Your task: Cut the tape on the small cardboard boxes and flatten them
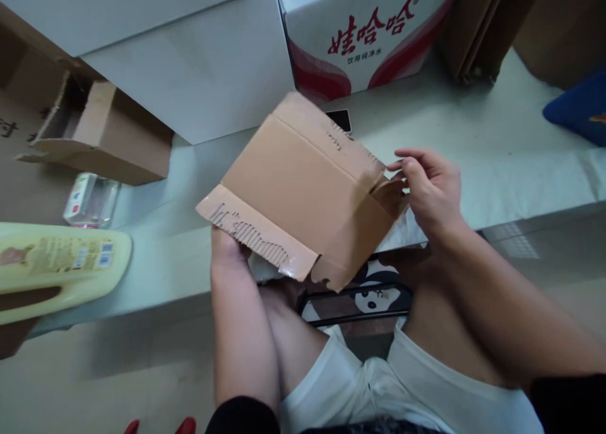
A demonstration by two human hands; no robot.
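A partly unfolded brown cardboard box (293, 181) is held tilted above my lap, with torn, ridged edges on its flaps. My left hand (228, 245) supports it from below at the near left flap; most of its fingers are hidden under the cardboard. At the right end, my right hand (433, 185) has its thumb and fingers bent together at a small folded end flap (391, 194). Clear tape shines on the near flap's corner.
Behind stand a white box (199, 74) and a red-and-white water carton (360, 49). A small open carton (123, 131), a clear bottle (97, 200) and a yellow jug (66, 263) are at left. A dark-screened device (341, 120) lies behind the cardboard. Something blue (577, 109) sits far right.
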